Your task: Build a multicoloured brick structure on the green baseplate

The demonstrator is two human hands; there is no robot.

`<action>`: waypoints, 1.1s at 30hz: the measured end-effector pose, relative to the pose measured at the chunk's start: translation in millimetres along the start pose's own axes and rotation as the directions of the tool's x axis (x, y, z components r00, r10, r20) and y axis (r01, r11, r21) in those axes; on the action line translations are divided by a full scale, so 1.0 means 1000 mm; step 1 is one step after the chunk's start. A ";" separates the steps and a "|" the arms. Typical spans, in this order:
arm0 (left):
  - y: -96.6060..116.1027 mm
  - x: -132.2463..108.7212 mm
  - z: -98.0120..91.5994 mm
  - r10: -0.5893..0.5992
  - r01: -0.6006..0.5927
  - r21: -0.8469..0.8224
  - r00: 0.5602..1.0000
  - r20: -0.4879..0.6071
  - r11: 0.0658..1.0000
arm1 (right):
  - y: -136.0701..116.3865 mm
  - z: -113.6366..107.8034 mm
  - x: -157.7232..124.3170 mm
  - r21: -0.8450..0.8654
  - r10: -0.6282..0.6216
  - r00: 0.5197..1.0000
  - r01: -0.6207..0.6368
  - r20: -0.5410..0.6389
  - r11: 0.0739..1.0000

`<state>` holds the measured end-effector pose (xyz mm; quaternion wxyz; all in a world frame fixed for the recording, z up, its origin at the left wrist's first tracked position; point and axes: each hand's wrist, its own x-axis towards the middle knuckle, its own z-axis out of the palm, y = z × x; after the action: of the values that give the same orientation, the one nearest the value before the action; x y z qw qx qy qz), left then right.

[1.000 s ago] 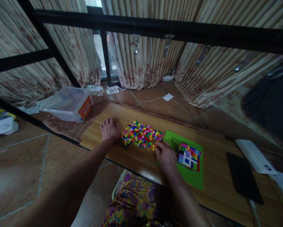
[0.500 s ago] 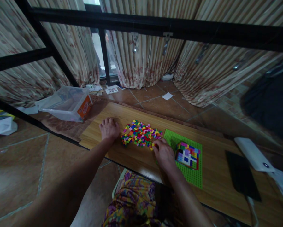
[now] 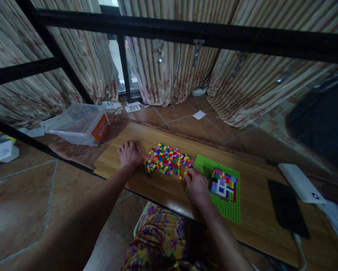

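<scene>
A loose heap of small multicoloured toy bricks [image 3: 165, 160] lies on the wooden table [image 3: 157, 190]. My left hand [image 3: 130, 154] rests on the tabletop just left of the heap, fingers spread and a little bent, holding nothing I can see. At the heap's right edge, my right hand [image 3: 197, 183] pinches a small toy brick [image 3: 187, 173], yellowish, at its fingertips. Beside that hand is a green studded baseplate [image 3: 232, 212], bearing a low block built of bricks [image 3: 223, 184] with a white, blue, red and mixed-colour top. My right palm and the undersides of its fingers are hidden.
A black flat device [image 3: 289, 209] with a cable and a white power bank-like object [image 3: 301, 183] lie at the table's right end. A clear plastic bin [image 3: 81, 124] with an orange label stands beyond the left end. Dark metal bars [image 3: 169, 28] cross before the curtains [image 3: 169, 71].
My right hand has shifted slightly right, its fingertips drawing away from the heap's edge with a small brick. My left hand stays in place.
</scene>
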<state>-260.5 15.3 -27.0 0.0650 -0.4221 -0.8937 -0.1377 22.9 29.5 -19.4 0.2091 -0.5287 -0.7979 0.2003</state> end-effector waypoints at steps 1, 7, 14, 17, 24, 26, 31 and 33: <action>0.000 0.000 -0.001 -0.002 0.002 -0.001 1.000 0.004 1.000 | 0.001 0.000 0.000 0.008 0.003 1.000 -0.003 -0.004 1.000; 0.001 -0.001 -0.003 -0.006 0.007 -0.006 1.000 0.024 1.000 | 0.001 0.002 -0.002 0.090 0.077 0.997 -0.074 -0.021 0.993; 0.001 0.000 -0.004 -0.013 0.014 -0.025 0.999 0.033 1.000 | 0.004 0.005 -0.008 0.269 0.072 0.992 -0.040 -0.108 0.962; 0.002 0.000 -0.005 -0.017 0.017 -0.019 0.999 0.045 1.000 | 0.009 0.006 -0.008 0.371 0.117 0.987 -0.069 -0.109 0.926; 0.002 0.000 -0.004 -0.007 0.006 0.004 1.000 0.029 1.000 | 0.012 0.004 -0.007 0.506 0.141 0.990 -0.123 0.002 0.854; 0.001 0.000 -0.003 -0.002 0.002 0.008 1.000 0.017 1.000 | 0.011 0.004 -0.008 0.519 0.132 0.991 -0.120 0.014 0.846; 0.000 0.000 -0.001 0.002 -0.002 0.015 1.000 0.005 1.000 | 0.010 0.006 -0.008 0.541 0.126 0.991 -0.086 -0.037 0.836; 0.001 0.000 -0.002 -0.003 0.003 0.019 1.000 0.013 1.000 | 0.011 0.009 -0.008 0.549 0.152 0.987 -0.095 -0.059 0.830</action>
<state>-260.1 15.3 -25.1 0.0631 -0.4209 -0.8960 -0.1267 29.1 25.1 -33.8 0.3771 -0.5072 -0.6608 0.4049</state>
